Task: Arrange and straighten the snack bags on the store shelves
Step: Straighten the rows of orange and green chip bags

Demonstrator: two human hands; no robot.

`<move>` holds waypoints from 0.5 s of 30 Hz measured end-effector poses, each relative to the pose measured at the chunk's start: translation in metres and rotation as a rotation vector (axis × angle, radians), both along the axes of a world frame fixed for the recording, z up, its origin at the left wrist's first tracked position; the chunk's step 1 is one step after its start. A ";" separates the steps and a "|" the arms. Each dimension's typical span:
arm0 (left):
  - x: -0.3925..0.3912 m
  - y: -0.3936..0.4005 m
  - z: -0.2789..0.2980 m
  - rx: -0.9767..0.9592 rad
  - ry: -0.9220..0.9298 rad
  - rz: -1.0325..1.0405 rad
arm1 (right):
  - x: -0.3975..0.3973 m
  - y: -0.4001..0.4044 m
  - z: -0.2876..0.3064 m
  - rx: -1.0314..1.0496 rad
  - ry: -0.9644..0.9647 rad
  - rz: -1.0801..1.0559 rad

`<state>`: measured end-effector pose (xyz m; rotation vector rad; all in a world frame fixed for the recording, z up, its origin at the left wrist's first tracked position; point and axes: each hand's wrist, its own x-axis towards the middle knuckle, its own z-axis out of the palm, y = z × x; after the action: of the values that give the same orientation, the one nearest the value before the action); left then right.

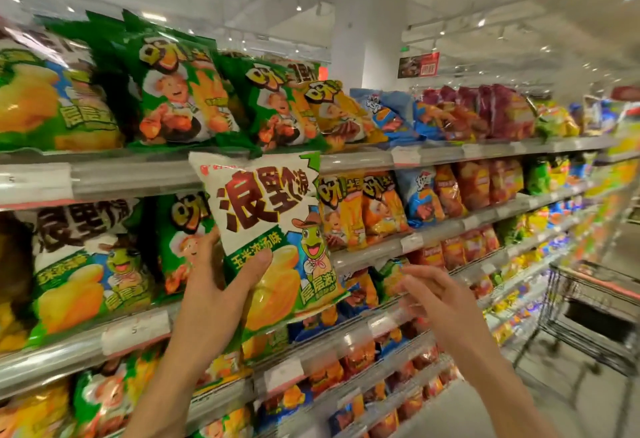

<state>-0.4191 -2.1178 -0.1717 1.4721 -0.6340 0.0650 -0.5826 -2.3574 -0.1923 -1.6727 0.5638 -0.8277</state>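
We see our left hand gripping a white and green crinkly snack bag with a cartoon turtle in a cowboy hat, thumb across its front and fingers curled behind its left edge. The bag is held upright, slightly tilted, in front of the grey metal shelf rail, off the shelves and overlapping the green bags behind it. Our right hand hovers just beside the bag's lower right corner, fingers loosely spread and holding nothing. Matching white and green bags stand on the shelf to the left. A wire shopping cart stands in the aisle at right.
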 end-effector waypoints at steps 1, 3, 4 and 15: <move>0.005 -0.016 0.001 -0.006 -0.015 0.003 | 0.003 -0.016 0.002 -0.016 -0.010 -0.011; 0.012 -0.048 0.003 -0.010 -0.037 0.004 | 0.009 -0.046 0.005 -0.033 -0.022 -0.032; 0.014 -0.062 0.004 -0.012 -0.040 0.008 | 0.011 -0.059 0.005 -0.037 -0.029 -0.033; 0.015 -0.158 0.025 -0.002 -0.090 0.156 | 0.069 -0.183 0.020 -0.116 -0.101 0.152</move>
<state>-0.4041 -2.2763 -0.1466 1.5207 -0.5905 0.2540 -0.5140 -2.5406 -0.1725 -1.7443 0.3200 -0.8418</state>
